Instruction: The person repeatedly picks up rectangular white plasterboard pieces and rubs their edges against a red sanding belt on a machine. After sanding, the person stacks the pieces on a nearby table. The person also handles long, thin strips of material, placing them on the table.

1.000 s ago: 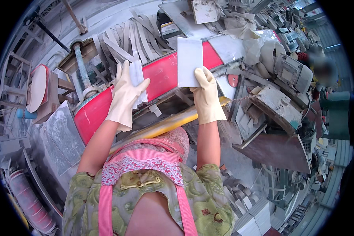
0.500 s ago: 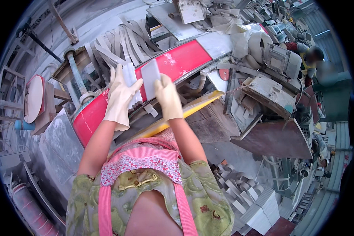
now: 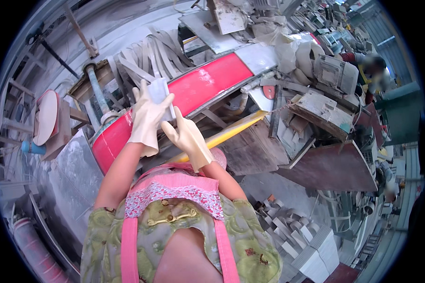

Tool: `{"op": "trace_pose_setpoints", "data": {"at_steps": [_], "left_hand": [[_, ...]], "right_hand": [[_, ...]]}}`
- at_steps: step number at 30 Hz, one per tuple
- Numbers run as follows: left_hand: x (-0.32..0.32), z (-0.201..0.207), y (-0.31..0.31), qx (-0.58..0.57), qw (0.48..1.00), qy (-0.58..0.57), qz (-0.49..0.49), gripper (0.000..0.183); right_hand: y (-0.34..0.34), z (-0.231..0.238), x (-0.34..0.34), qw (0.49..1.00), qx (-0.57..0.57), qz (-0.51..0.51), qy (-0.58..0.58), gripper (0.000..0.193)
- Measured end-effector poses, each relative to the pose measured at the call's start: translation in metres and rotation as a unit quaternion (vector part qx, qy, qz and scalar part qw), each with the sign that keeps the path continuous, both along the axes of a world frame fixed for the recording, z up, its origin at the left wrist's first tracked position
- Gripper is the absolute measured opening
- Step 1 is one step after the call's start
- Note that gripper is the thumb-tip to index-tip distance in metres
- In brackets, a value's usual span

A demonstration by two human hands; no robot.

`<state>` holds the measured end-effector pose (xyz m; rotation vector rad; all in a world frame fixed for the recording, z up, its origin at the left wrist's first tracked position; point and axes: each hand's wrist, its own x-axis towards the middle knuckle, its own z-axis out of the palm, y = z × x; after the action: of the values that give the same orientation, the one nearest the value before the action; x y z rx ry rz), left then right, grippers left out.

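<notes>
Pale grey-white, flat rectangular slab [image 3: 159, 88], stone or ceramic by its look, lies at the left-centre of the scene, over the long red flat-topped bench [image 3: 208, 78], its far end toward the heap of limp grey strips [image 3: 159, 54]. Cream-gloved left hand [image 3: 145, 118] sits on the slab's left and near part, fingers spread along the left side, thumb reaching across to the right; whether it grips or merely steadies, cannot tell. Cream-gloved right hand [image 3: 186, 137] is just to the right and nearer the body, thumb parted from fingers, nothing seen in it; fingertips close to the slab's near right edge, contact not clear. Handling, by judgement: slab stiff, no give expected; moderate weight for its size, likely manageable one-handed. Smooth face, probably slick, more so if there is powder on it; whitish smears show on the bench. Thin edges and corners look the weak points, apt to chip if knocked against the bench rim or the yellow bar [image 3: 236, 128] on the near side. Best hold: the two long edges at mid-length, thumb one side, fingers opposite, palm clear of corners; a second hand under the near end would check tipping. Pinching one corner looks poor: poor leverage, easy to slip. Whether other pieces lie beneath, hidden by the left hand.
</notes>
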<state>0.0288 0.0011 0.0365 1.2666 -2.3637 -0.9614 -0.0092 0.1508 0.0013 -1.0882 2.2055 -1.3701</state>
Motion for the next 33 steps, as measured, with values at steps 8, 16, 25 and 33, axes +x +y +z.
{"op": "trace_pose_setpoints", "data": {"at_steps": [8,16,25,33], "left_hand": [[-0.006,0.020,0.009,0.003,0.994,-0.111,0.004,0.118],[0.017,0.012,-0.027,-0.022,0.980,-0.151,-0.126,0.114],[0.077,0.033,-0.078,-0.071,0.852,-0.158,-0.494,0.105],[0.140,0.000,-0.085,-0.135,0.923,-0.031,-0.358,0.113]], "right_hand": [[-0.012,0.009,0.014,0.995,0.102,0.004,-0.019,0.089],[-0.028,0.020,0.044,0.993,0.085,0.045,-0.074,0.106],[-0.046,0.041,0.113,0.967,0.105,0.182,-0.145,0.103],[-0.008,0.026,-0.006,0.912,-0.107,0.127,-0.376,0.053]]}}
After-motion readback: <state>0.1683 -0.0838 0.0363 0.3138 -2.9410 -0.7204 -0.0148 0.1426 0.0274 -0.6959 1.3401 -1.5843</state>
